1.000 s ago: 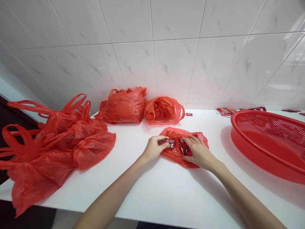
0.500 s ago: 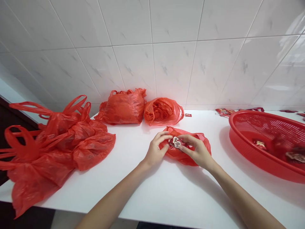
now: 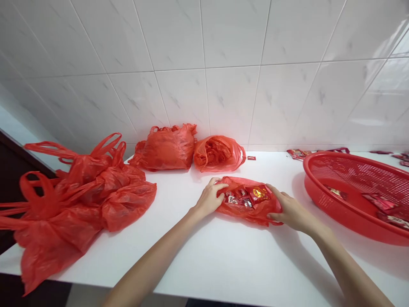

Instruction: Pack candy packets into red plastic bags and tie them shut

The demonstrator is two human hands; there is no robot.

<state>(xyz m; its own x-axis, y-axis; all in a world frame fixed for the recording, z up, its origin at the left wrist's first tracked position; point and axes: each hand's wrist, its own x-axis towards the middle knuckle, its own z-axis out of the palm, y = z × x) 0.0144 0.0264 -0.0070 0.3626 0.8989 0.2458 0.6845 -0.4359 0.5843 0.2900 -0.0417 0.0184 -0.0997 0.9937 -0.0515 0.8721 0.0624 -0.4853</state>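
Note:
An open red plastic bag (image 3: pixel 246 216) lies on the white table, its mouth spread wide. Inside it are several small red packets, one of them with a gold mark (image 3: pixel 259 193). At the bag's left end my left hand (image 3: pixel 209 198) grips the rim between thumb and fingers. My right hand (image 3: pixel 289 211) has the right end of the rim between its thumb and fingers.
Several tied red bags (image 3: pixel 67 213) fill the left of the table (image 3: pixel 191 260). Against the tiled wall stand a full red bag (image 3: pixel 168 149) and a bag of crumpled plastic (image 3: pixel 219 153). A red basket (image 3: pixel 338 204) with packets is at the right; more packets (image 3: pixel 298 154) lie behind it.
My right hand has moved right, from the packets to the bag's right rim. The bag's mouth is wider and the packets inside are uncovered. The view has shifted slightly.

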